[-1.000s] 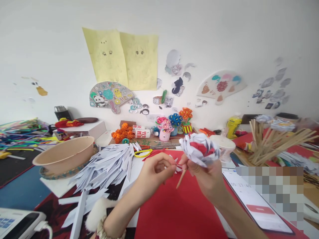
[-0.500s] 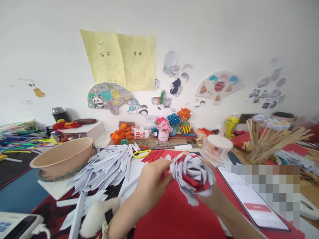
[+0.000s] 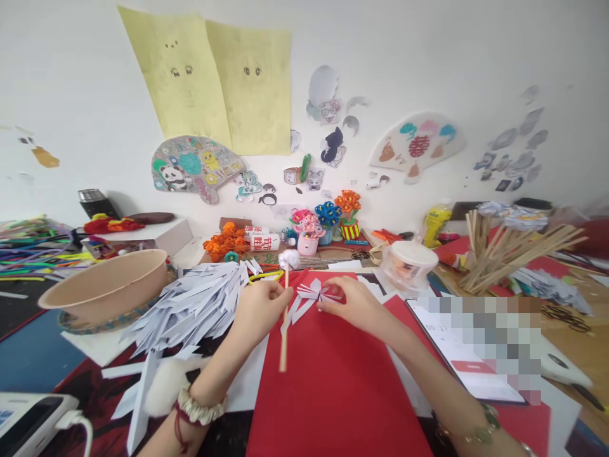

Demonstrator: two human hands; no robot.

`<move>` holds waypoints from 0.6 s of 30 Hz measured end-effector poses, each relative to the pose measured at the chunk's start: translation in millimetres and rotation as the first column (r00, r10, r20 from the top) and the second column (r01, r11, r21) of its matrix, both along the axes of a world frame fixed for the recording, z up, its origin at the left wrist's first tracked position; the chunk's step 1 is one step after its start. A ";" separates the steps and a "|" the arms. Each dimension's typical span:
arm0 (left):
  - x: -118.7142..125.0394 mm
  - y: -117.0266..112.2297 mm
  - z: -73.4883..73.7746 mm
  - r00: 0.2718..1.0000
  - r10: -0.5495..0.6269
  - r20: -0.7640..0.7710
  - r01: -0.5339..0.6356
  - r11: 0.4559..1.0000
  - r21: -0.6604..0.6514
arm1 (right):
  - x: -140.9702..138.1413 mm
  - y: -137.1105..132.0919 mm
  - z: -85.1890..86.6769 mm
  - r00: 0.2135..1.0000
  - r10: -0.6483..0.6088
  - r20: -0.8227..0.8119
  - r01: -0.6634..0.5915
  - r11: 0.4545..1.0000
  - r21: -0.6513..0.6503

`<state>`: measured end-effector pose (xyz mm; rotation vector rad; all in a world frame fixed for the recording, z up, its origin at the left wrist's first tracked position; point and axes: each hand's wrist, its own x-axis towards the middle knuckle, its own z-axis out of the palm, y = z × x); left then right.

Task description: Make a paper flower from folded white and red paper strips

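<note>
Pinched in my left hand (image 3: 264,304) is a thin wooden stick (image 3: 284,346), held upright with a white fluffy wad (image 3: 288,259) at its top. My right hand (image 3: 359,303) is closed on a small bundle of white and red paper strips (image 3: 314,291), gathered at the middle and fanning out towards the left hand. Both hands are above a red sheet (image 3: 328,387). Left of them lies a large pile of folded white paper strips (image 3: 190,308). Yellow-handled scissors (image 3: 266,276) are partly hidden behind the left hand.
A beige bowl (image 3: 104,285) stands on the left, near a white device (image 3: 33,425) with a cable. To the right are a phone (image 3: 469,355), a lidded cup (image 3: 412,263) and a bunch of wooden sticks (image 3: 514,254). Small flower pots (image 3: 308,244) line the back.
The white-and-red paper rose held up close is out of sight. My hands are now farther forward and apart, the left with a wad-tipped stick, the right with a paper bundle. The view has tilted down.
</note>
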<state>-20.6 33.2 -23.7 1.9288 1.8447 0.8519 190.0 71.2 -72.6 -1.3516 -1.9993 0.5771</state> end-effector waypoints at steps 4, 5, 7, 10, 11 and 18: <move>7.6 -4.1 -7.4 0.979 0.056 -0.196 -0.056 0.998 0.004 | -7.8 1.6 -4.3 1.000 0.006 0.025 -0.006 1.000 -0.016; 9.2 -5.6 -8.4 0.967 0.071 -0.245 -0.071 0.997 0.011 | -8.7 2.5 -4.9 1.000 0.006 0.026 -0.005 1.000 -0.020; 11.3 -7.8 -9.4 0.939 0.093 -0.330 -0.091 0.996 0.024 | -10.2 3.6 -5.7 1.000 0.008 0.022 -0.008 1.000 -0.029; 12.5 -9.7 -8.7 0.902 0.091 -0.423 -0.087 0.996 0.030 | -13.1 2.3 -6.1 1.000 0.000 0.000 0.000 0.999 -0.044; 12.7 -10.1 -7.9 0.892 0.088 -0.444 -0.082 0.996 0.032 | -14.2 1.3 -6.2 1.000 -0.006 -0.011 0.006 0.999 -0.051; 15.8 -12.7 -4.6 0.880 0.082 -0.467 -0.057 0.996 0.067 | -16.9 -2.8 -1.9 0.996 -0.044 -0.072 0.037 0.995 -0.093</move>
